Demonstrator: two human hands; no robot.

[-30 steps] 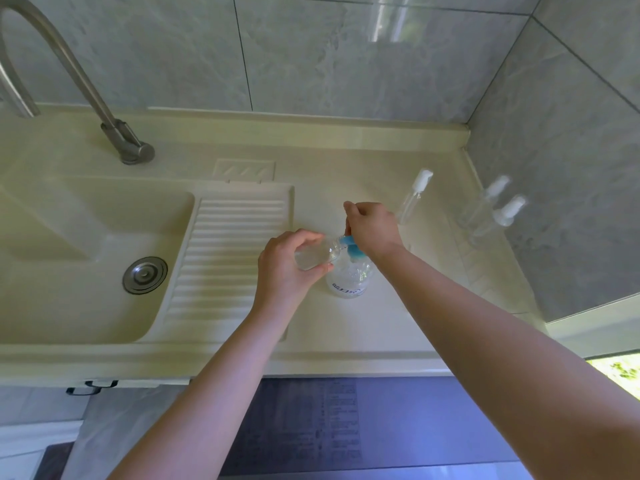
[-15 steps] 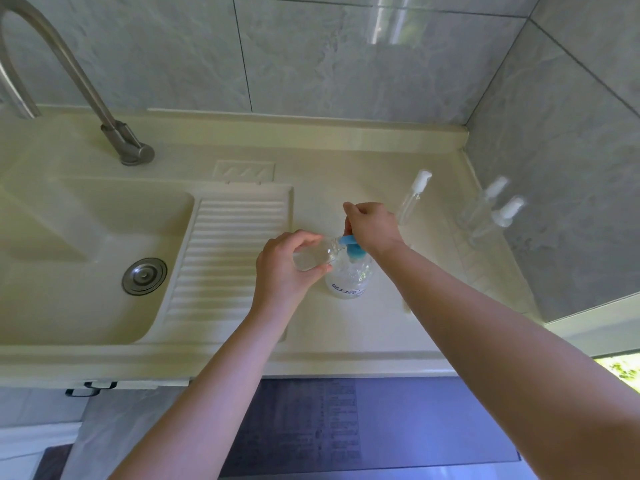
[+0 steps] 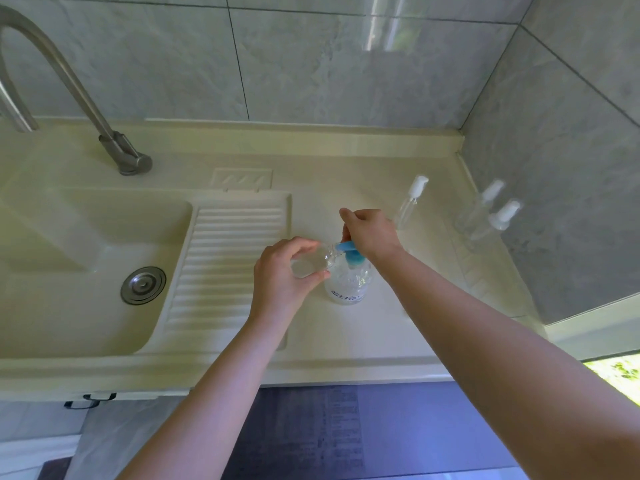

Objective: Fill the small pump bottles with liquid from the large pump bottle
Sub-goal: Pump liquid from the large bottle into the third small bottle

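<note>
My left hand (image 3: pixel 280 271) grips a small bottle (image 3: pixel 313 263), tilted, its neck under the blue pump (image 3: pixel 349 252). My right hand (image 3: pixel 370 232) curls over that pump atop the large bottle (image 3: pixel 348 285), which stands on the bench (image 3: pixel 381 327).

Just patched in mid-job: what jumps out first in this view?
At the centre of the counter, the left hand holds a small clear bottle tilted with its mouth at the blue pump of the large pump bottle, while the right hand sits on the pump head. Three capped small bottles stand further right, one behind the hands, two by the wall.
</note>
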